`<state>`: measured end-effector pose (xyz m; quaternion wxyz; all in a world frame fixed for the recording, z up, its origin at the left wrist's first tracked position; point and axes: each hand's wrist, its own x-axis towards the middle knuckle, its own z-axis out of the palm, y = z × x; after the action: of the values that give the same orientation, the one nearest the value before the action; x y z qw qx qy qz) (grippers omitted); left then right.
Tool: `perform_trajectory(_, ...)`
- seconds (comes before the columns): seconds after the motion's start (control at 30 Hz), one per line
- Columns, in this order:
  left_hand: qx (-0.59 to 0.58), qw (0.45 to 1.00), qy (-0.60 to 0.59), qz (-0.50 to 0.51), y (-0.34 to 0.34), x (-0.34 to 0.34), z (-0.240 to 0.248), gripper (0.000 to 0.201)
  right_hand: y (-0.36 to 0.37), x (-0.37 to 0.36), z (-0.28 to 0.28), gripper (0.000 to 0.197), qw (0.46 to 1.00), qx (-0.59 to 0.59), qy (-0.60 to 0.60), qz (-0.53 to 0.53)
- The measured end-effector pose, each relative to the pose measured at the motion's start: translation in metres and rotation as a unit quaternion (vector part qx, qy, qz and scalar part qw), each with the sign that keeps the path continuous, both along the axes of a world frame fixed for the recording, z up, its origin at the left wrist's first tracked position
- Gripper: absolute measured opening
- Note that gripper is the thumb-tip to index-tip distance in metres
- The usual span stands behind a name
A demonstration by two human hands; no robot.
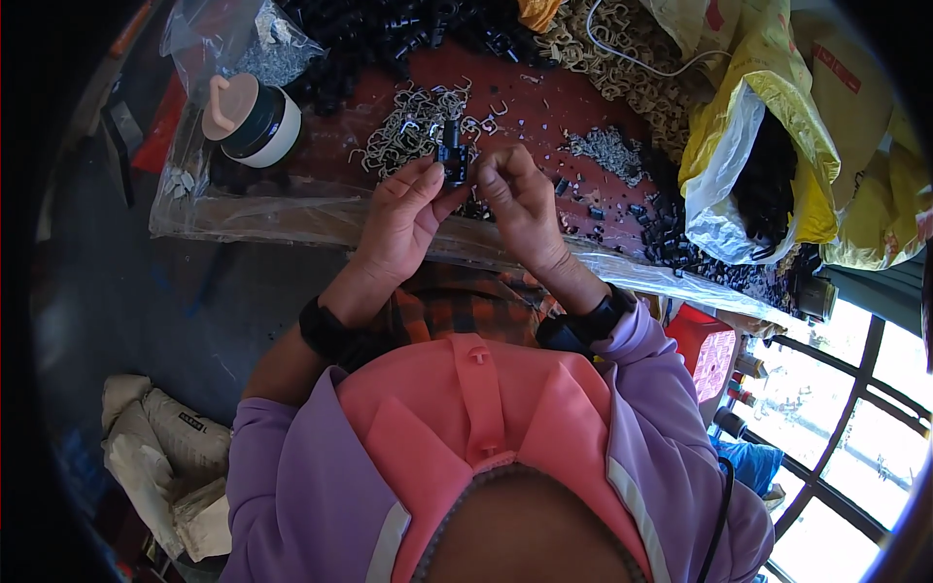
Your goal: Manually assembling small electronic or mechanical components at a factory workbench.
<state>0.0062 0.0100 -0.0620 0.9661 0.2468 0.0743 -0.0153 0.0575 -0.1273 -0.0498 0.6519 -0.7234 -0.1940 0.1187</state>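
Note:
Over the near edge of the red worktable, my left hand grips a small black plastic part between thumb and fingers. A black cylindrical piece sticks up from the part's far end. Just to its right is my right hand, thumb and forefinger pinched together and the other fingers curled. Whatever that pinch holds, if anything, is too small to make out. Beyond my left hand lies a loose heap of bent metal wire hooks. Small silvery metal pieces form another pile to the right.
A lidded cup stands at left beside a clear plastic bag. Black parts and tan clips are heaped at the back. To the right, a yellow bag holds black pieces. Clear plastic wraps the table's front edge.

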Motion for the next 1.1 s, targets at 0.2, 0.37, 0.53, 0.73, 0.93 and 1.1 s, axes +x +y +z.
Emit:
perform_trajectory(0.2, 0.01, 0.999, -0.009, -0.046, 0.002, -0.004, 0.002, 0.016, -0.007, 0.003, 0.013, 0.014, 0.975, 0.098, 0.193, 0.048)
perform_trajectory(0.37, 0.013, 0.997, -0.009, -0.075, 0.001, -0.005, 0.006, 0.016, -0.014, 0.007, 0.013, 0.015, 0.983, 0.042, 0.14, 0.107)
perform_trajectory(0.53, 0.006, 0.996, 0.011, -0.087, 0.001, -0.005, 0.003, 0.018, -0.015, 0.008, 0.016, 0.015, 0.983, 0.017, 0.155, 0.098)
perform_trajectory(0.73, 0.0, 0.995, 0.052, -0.081, 0.001, -0.006, 0.003, 0.019, -0.018, 0.008, 0.015, 0.014, 0.987, 0.025, 0.142, 0.069)
perform_trajectory(0.93, 0.015, 0.993, 0.038, -0.114, -0.001, -0.008, 0.006, 0.02, -0.019, 0.004, 0.02, 0.009, 0.998, -0.007, -0.024, 0.066)
perform_trajectory(1.1, 0.019, 0.988, 0.044, -0.149, -0.004, -0.013, 0.012, 0.021, -0.021, -0.002, 0.04, 0.008, 0.96, -0.1, -0.252, 0.068)
